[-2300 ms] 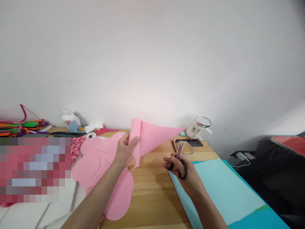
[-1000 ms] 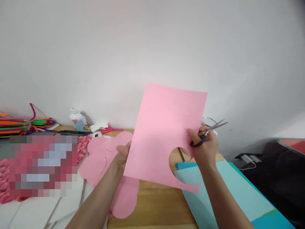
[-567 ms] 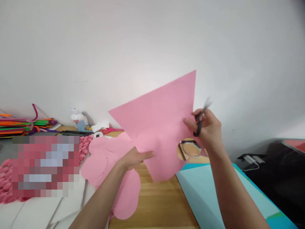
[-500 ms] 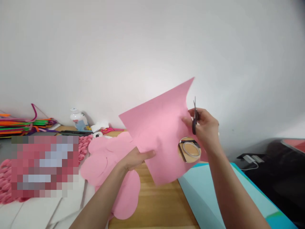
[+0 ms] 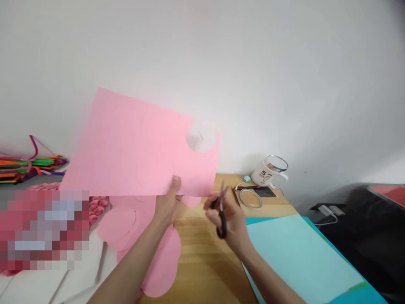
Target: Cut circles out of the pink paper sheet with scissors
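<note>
While the left hand pinches the pink sheet at its lower edge, thumb pressed on the near face and the other fingers hidden behind the paper, the sheet stands nearly upright above the table. Its top edge slopes down toward the right. A round notch is cut into the upper right corner, and the white wall shows through it.

To the right and slightly lower, the right hand is curled closed around the black handles of the scissors. The blades point up toward the sheet's lower right corner. They are blurred, so neither their spread nor any contact with the paper can be told.

Below the left hand and forearm, pink paper discs lie overlapping on the wooden table. A light blue sheet lies flat to the right of the right forearm, over a darker blue one.

Farther back on the table, near the wall, stand a white mug and, just in front of it, a clear ring of tape beside some pens. At the far left lies a bundle of coloured pipe cleaners, above a pixelated block. A black object fills the right margin.
</note>
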A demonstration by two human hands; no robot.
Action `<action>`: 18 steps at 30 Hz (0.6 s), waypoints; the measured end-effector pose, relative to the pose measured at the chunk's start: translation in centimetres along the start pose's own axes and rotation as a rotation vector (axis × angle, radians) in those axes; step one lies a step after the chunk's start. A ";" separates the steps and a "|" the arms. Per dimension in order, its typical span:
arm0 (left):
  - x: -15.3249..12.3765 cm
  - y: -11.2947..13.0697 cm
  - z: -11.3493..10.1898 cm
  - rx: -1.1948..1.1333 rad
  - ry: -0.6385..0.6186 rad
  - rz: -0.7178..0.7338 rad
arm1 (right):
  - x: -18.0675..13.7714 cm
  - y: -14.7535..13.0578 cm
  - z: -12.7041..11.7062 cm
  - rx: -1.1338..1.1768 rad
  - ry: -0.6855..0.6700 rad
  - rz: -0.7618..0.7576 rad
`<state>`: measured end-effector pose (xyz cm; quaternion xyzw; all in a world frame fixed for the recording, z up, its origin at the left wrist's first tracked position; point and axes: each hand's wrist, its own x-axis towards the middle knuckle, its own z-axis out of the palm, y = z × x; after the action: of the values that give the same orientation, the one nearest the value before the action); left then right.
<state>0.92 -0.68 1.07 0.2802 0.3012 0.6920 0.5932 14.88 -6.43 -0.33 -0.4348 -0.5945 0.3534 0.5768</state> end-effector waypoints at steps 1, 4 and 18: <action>0.1 -0.1 -0.1 0.004 0.022 0.030 | -0.6 0.5 0.7 0.097 -0.092 0.081; 0.2 -0.1 -0.2 -0.027 0.071 0.083 | -2.0 1.6 2.5 0.250 -0.246 0.235; -0.8 -1.2 0.6 0.255 0.176 0.079 | 1.4 2.2 3.3 0.389 -0.152 0.166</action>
<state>2.23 -1.31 0.55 0.3031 0.4264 0.6928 0.4963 11.90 -4.08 -2.12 -0.3347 -0.5192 0.5394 0.5723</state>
